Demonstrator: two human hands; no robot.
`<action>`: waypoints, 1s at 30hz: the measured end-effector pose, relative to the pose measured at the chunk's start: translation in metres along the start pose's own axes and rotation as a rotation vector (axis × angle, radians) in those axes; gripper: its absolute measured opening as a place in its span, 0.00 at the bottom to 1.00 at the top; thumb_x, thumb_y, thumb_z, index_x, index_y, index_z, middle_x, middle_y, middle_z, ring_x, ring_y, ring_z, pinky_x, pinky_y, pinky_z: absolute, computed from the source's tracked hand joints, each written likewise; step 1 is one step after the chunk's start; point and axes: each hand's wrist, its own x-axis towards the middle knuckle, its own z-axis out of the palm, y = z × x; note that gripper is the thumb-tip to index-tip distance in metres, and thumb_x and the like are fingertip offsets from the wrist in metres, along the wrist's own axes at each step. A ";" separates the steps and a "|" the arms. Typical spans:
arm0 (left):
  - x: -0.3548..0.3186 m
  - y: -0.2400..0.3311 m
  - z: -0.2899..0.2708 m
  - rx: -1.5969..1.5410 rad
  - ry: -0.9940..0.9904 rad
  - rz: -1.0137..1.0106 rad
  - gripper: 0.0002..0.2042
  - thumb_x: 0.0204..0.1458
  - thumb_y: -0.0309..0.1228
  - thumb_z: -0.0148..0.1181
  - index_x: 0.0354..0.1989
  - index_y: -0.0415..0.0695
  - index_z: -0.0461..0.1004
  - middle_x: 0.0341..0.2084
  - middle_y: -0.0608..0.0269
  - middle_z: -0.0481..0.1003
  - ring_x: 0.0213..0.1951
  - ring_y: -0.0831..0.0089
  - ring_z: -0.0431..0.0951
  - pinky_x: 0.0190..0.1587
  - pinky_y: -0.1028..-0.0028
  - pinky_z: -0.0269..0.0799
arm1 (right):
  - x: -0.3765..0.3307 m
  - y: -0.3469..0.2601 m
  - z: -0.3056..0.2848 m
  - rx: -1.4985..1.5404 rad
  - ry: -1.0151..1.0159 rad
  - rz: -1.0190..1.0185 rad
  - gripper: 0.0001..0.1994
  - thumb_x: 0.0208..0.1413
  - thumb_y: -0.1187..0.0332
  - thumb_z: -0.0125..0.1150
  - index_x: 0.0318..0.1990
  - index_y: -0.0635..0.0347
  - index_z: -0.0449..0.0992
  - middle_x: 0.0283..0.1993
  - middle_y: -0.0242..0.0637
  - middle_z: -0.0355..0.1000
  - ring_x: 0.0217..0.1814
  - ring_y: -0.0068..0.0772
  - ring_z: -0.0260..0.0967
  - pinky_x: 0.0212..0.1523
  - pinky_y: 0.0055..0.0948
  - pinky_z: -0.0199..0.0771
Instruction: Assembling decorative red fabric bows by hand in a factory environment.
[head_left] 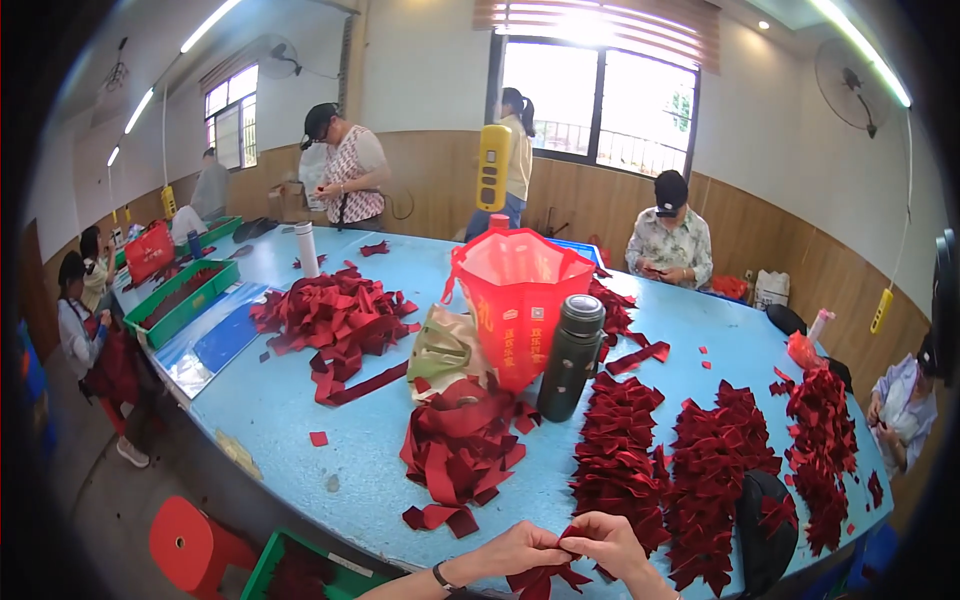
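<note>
At the near edge of the blue table (pixel 350 440), the left hand (pixel 525 551) and right hand (pixel 610 545) had fingers (pixel 594 524) clamped on a dark red ribbon piece (pixel 570 543). A loosened pinch could have dropped it among the ribbon bows (pixel 620 450) farther right.

Worktop (pixel 370 460) is light blue and kinda stained off to the left of the hands (pixel 608 543). Just ahead and left of them there's a tangled ribbon heap (pixel 460 445), all dark red, with a tan bag (pixel 440 350), red bag (pixel 520 335) and dark flask (pixel 572 360) right behind it. Farther out left: a second heap (pixel 335 315), a white bottle (pixel 307 250), then a green crate (pixel 190 300). Ahead and right, three long rows of red bows (pixel 720 450). Odd scrap (pixel 318 438) here and there too.
</note>
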 end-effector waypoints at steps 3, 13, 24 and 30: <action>-0.004 -0.004 -0.004 0.018 0.020 0.038 0.13 0.53 0.37 0.57 0.41 0.41 0.76 0.23 0.73 0.73 0.29 0.87 0.68 0.33 0.81 0.65 | 0.005 0.002 0.007 -0.145 -0.075 -0.082 0.04 0.48 0.73 0.64 0.30 0.65 0.77 0.25 0.31 0.73 0.24 0.15 0.66 0.23 0.16 0.66; -0.016 -0.008 -0.021 0.054 0.024 -0.008 0.13 0.52 0.37 0.57 0.36 0.40 0.77 0.20 0.75 0.70 0.26 0.86 0.65 0.30 0.80 0.63 | 0.011 0.007 0.036 -0.008 0.118 -0.080 0.03 0.49 0.75 0.61 0.27 0.67 0.77 0.22 0.31 0.72 0.21 0.15 0.65 0.21 0.14 0.62; -0.028 -0.011 -0.010 -0.087 0.183 0.079 0.10 0.51 0.35 0.59 0.27 0.40 0.77 0.17 0.80 0.65 0.22 0.91 0.59 0.23 0.84 0.54 | 0.023 0.012 0.030 -0.266 -0.142 -0.045 0.05 0.47 0.73 0.63 0.28 0.68 0.76 0.22 0.33 0.73 0.21 0.18 0.67 0.22 0.18 0.66; -0.025 -0.016 -0.011 -0.058 0.174 0.032 0.10 0.51 0.35 0.60 0.26 0.41 0.77 0.15 0.81 0.64 0.21 0.91 0.57 0.21 0.83 0.52 | 0.017 0.018 0.036 -0.414 0.010 -0.443 0.05 0.47 0.74 0.64 0.27 0.68 0.77 0.18 0.29 0.71 0.19 0.14 0.64 0.20 0.16 0.62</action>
